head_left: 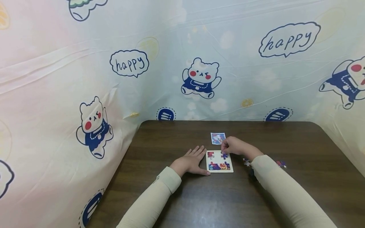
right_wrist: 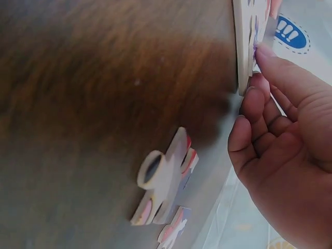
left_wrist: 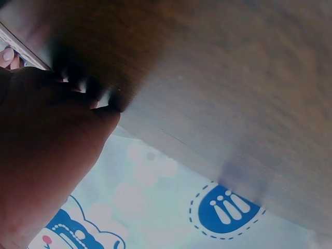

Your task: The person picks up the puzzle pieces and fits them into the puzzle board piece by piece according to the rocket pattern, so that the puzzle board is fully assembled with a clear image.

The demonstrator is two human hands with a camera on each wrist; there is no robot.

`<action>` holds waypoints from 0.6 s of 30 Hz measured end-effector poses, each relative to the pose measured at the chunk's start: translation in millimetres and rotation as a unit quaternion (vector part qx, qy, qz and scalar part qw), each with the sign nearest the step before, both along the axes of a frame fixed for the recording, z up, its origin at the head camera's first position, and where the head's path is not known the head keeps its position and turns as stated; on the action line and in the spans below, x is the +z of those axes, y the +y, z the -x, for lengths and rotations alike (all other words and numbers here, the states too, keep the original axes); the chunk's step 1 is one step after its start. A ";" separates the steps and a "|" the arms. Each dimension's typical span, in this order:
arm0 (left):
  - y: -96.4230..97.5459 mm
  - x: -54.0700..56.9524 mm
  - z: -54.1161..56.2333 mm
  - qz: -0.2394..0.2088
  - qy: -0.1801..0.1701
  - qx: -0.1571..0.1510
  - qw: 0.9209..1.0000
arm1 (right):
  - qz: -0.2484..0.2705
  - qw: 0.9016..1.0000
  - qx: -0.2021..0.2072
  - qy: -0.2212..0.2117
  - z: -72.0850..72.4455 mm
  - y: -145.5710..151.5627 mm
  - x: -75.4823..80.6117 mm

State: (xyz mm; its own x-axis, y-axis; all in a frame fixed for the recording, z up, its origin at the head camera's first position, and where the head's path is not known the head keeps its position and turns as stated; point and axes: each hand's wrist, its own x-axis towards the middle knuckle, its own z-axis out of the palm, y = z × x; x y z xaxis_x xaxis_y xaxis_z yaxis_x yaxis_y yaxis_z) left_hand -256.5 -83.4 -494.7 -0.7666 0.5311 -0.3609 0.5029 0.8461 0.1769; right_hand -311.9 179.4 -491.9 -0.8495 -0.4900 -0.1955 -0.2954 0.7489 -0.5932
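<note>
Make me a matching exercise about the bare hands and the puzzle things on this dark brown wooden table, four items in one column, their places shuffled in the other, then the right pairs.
Column one
1. Bare left hand
2. Small square blue-toned picture card
3. Loose multicoloured puzzle pieces
4. Bare right hand

Column two
A. On the dark brown wooden table, off to the right of the white rectangular puzzle board
B. Fingertips at the board's far right part
C. Fingers spread, along the board's left side
D. Lying beyond the board's far edge

Pairs: 1-C, 2-D, 3-A, 4-B
</note>
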 end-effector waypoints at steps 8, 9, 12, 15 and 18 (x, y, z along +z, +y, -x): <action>-0.3 -3.3 1.7 0.007 -0.003 0.006 1.000 | 0.001 1.000 0.000 0.010 0.4 0.4 -1.7; -0.3 -3.5 1.9 0.008 -0.003 0.006 1.000 | 0.001 1.000 0.001 0.010 0.3 0.3 -2.1; 0.0 -3.8 2.0 0.006 -0.003 0.005 1.000 | 0.003 1.000 0.003 0.013 -0.5 0.1 -2.1; 0.1 -1.3 0.1 0.002 -0.001 0.005 1.000 | 0.007 1.000 0.009 0.015 -2.1 -0.3 -1.2; 0.1 -0.1 -0.2 0.002 -0.003 0.008 1.000 | 0.010 1.000 0.011 0.011 -4.3 -1.4 0.0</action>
State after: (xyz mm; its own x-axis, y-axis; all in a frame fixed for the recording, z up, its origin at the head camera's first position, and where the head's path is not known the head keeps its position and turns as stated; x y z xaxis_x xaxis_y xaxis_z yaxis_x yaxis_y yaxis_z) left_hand -256.4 -83.2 -494.8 -0.7734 0.5167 -0.3671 0.4877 0.8551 0.1760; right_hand -307.6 178.0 -491.9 -0.8425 -0.5120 -0.1675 -0.3244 0.7303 -0.6011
